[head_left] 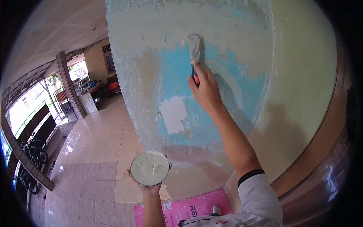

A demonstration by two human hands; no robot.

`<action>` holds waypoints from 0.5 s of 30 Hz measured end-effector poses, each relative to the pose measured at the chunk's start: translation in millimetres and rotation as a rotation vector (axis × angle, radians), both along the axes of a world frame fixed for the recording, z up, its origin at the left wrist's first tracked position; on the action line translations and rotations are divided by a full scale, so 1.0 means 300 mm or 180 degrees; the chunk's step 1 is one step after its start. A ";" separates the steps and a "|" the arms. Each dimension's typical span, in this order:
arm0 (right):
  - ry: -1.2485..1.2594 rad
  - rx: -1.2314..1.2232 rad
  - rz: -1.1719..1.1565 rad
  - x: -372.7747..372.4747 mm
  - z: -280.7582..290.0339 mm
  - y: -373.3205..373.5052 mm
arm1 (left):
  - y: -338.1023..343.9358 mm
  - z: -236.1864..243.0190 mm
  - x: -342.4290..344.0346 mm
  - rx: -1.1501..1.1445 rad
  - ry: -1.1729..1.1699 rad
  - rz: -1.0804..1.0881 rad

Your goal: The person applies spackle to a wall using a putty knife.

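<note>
My right hand (207, 90) is closed round the dark and red handle of a putty knife (194, 47). Its blade, smeared with grey putty, lies against the upper part of the wall (174, 85), at the border between grey filler and bare blue paint. Low in front of me, my left hand (150, 188) grips a round container (149, 168) from below, fingers showing at both sides. Pale grey-green putty with a ridged surface fills it. On the blue area is a lighter square patch (174, 114).
A pink printed sheet (196, 206) lies on the floor at the wall's foot. Left are the tiled floor (94, 166), a pillar (71, 85) and parked two-wheelers (34, 155) by a fence. A yellowish wall (302, 75) adjoins on the right.
</note>
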State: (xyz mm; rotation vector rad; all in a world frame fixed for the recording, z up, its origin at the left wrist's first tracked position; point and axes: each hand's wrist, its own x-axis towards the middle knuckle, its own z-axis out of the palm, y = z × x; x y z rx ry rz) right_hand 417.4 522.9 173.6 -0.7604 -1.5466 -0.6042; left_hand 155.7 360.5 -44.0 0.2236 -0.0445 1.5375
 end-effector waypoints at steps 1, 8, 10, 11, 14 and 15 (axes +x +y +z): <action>-0.0033 -0.0041 -0.0106 0.002 0.028 0.010 | -0.001 0.000 0.001 -0.0002 0.0002 -0.0001; -0.0193 -0.0592 -0.0102 -0.009 -0.229 -0.018 | 0.007 -0.029 -0.014 0.0114 0.0174 0.0119; -0.0197 -0.0422 -0.0004 0.003 -0.220 -0.020 | 0.008 -0.039 -0.018 0.0171 0.0268 0.0184; -0.0146 -0.0306 -0.0035 0.003 -0.156 -0.034 | 0.016 -0.041 -0.014 0.0215 0.0291 0.0185; -0.0079 0.0197 0.0037 0.008 0.006 -0.005 | 0.010 -0.036 -0.012 0.0159 0.0220 0.0157; -0.0119 -0.0007 -0.0092 0.008 0.034 0.005 | 0.013 -0.032 -0.011 0.0103 0.0093 0.0145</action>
